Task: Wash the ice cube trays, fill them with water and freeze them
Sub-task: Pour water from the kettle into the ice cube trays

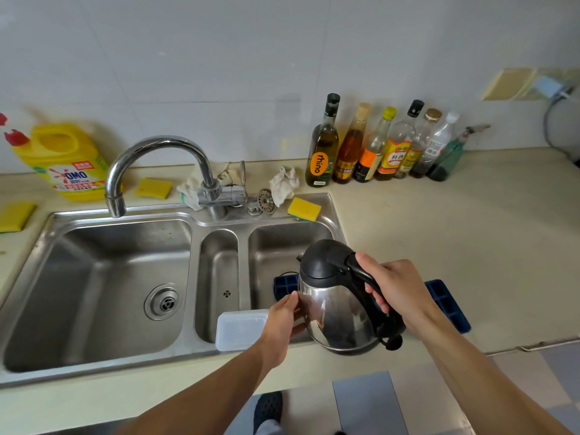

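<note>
1. Head view: the right hand [395, 287] clenches the black handle of a steel kettle [335, 309], which is tilted above the front of the right basin of the sink [94, 215].
2. The left hand [282, 315] rests against the kettle's steel side, fingers fairly straight and grasping nothing.
3. A blue ice cube tray [285, 285] shows beneath the kettle at the right basin's front edge. A second blue tray [448, 306] lies on the counter just right of the sink. The kettle hides the space between them.
4. A white plastic box [241, 329] sits across the sink's front rim, at the narrow middle basin.
5. Behind the sink stands a faucet [157, 142]. A yellow sponge [304, 209] lies on its back right corner, and a yellow detergent jug [62, 158] stands behind its left end.
</note>
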